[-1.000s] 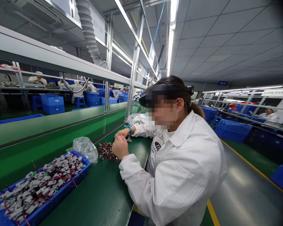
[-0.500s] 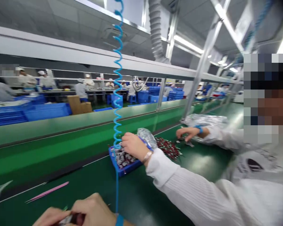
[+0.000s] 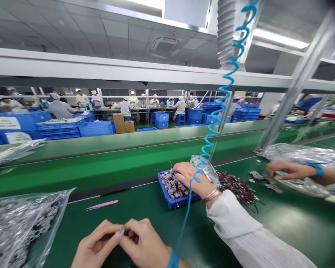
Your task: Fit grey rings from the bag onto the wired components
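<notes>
1. Head view, lower centre of the frame: left hand [image 3: 96, 245] and right hand [image 3: 146, 243] meet over the green bench top [image 3: 296, 227], fingertips pressed together, pinching a small silvery part [image 3: 120, 232]; its shape is mostly hidden by the fingers
2. Handling, judged: the part looks light, small and easy to drop; best held by its body between the fingertips
3. Lower left of the frame: a clear plastic bag of small grey metal parts [image 3: 16, 227], near the left hand. A slim pink tool, perhaps tweezers [image 3: 102, 204], lies above the hands
4. A blue coiled cord [image 3: 226, 89] rises toward the upper right from a blue wrist strap [image 3: 173, 259] on the right wrist
5. Centre of the frame: a co-worker's hand [image 3: 188, 178] rests on wired parts in a shallow blue plastic tray [image 3: 181, 203]; that co-worker's other hand [image 3: 290, 170] reaches near small metal pieces at right
</notes>
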Motion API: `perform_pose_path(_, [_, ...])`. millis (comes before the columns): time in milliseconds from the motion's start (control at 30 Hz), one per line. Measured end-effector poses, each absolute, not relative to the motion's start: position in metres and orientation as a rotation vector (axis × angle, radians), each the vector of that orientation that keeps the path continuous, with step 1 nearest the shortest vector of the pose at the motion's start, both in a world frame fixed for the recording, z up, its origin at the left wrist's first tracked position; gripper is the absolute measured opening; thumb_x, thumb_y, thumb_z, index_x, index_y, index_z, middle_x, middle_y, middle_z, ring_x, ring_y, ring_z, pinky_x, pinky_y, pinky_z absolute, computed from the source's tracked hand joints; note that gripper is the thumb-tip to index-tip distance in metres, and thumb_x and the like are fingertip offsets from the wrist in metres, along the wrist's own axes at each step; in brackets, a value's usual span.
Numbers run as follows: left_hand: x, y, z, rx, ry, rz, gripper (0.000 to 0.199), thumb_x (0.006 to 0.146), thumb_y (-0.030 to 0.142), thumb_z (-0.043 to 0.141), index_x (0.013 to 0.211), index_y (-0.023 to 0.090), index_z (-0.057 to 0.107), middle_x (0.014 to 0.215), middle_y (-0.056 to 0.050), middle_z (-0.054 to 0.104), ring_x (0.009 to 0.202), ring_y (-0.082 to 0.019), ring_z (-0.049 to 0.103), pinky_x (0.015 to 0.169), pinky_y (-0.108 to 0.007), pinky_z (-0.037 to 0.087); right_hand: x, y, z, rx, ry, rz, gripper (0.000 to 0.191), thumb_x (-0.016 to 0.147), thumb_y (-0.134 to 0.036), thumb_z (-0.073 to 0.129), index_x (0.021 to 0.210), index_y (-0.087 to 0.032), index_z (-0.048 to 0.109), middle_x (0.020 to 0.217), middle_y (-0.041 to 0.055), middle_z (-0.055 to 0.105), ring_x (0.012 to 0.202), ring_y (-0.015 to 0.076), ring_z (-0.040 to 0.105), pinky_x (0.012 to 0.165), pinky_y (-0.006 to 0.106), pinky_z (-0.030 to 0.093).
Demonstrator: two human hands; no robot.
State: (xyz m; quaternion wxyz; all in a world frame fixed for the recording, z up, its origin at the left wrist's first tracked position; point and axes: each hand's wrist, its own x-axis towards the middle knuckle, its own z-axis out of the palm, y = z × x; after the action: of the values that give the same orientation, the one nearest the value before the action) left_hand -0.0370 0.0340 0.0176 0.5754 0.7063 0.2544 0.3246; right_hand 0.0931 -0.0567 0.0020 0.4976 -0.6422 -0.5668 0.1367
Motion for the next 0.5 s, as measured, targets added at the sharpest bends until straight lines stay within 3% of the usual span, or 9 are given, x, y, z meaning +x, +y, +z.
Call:
perform_pose_path(133, [-0.033, 0.030, 0.023, 1.564, 0.634, 0.777, 0.033, 0.069, 0.045, 0.074, 0.087, 0.017, 0.075, 0.086, -0.006, 0.069, 0.083, -0.023, 0.068, 0.078, -0.028, 0.057, 0.093, -0.060, 0.024, -1.570, -1.338, 0.323, 0.010, 0.082, -0.024, 0.063, 0.080, -0.017, 0.069, 0.056, -0.0045, 0.058, 0.049, 0.0081, 0.050, 0.045, 0.016, 0.038])
perform_pose_path(233, [-0.031, 0.032, 0.020, 1.406, 0.673, 0.790, 0.040, 0.065, 0.045, 0.077, 0.089, 0.014, 0.074, 0.087, -0.008, 0.070, 0.079, -0.023, 0.069, 0.078, -0.035, 0.059, 0.143, -0.080, 0.065, -1.498, -1.519, 0.056, 0.033, 0.088, -0.024, 0.050, 0.062, -0.018, 0.069, 0.055, -0.0030, 0.059, 0.049, 0.0079, 0.052, 0.045, 0.017, 0.042])
perform_pose_path(300, [-0.029, 0.034, 0.017, 1.351, 0.692, 0.810, 0.042, 0.062, 0.045, 0.079, 0.087, 0.012, 0.074, 0.084, -0.009, 0.070, 0.073, -0.022, 0.069, 0.075, -0.036, 0.059, 0.204, -0.096, 0.093, -1.462, -1.597, -0.117, 0.043, 0.090, -0.029, 0.043, 0.055, -0.023, 0.067, 0.063, 0.0012, 0.064, 0.059, 0.0090, 0.058, 0.055, 0.021, 0.047])
perform_pose_path(433, [-0.028, 0.033, 0.016, 1.413, 0.697, 0.849, 0.036, 0.066, 0.042, 0.077, 0.085, 0.012, 0.072, 0.078, -0.007, 0.068, 0.069, -0.019, 0.068, 0.071, -0.033, 0.059, 0.301, -0.123, 0.123, -1.516, -1.566, -0.394, 0.022, 0.088, -0.039, 0.054, 0.081, -0.035, 0.075, 0.087, 0.0046, 0.071, 0.093, 0.0183, 0.062, 0.085, 0.041, 0.044])
perform_pose_path(500, [-0.028, 0.031, 0.016, 1.504, 0.689, 0.896, 0.030, 0.071, 0.039, 0.073, 0.086, 0.014, 0.071, 0.076, -0.005, 0.065, 0.070, -0.018, 0.066, 0.070, -0.030, 0.058, 0.302, -0.132, 0.124, -1.542, -1.532, -0.402, 0.020, 0.088, -0.042, 0.055, 0.086, -0.038, 0.074, 0.090, 0.0033, 0.070, 0.099, 0.0192, 0.061, 0.090, 0.041, 0.042])
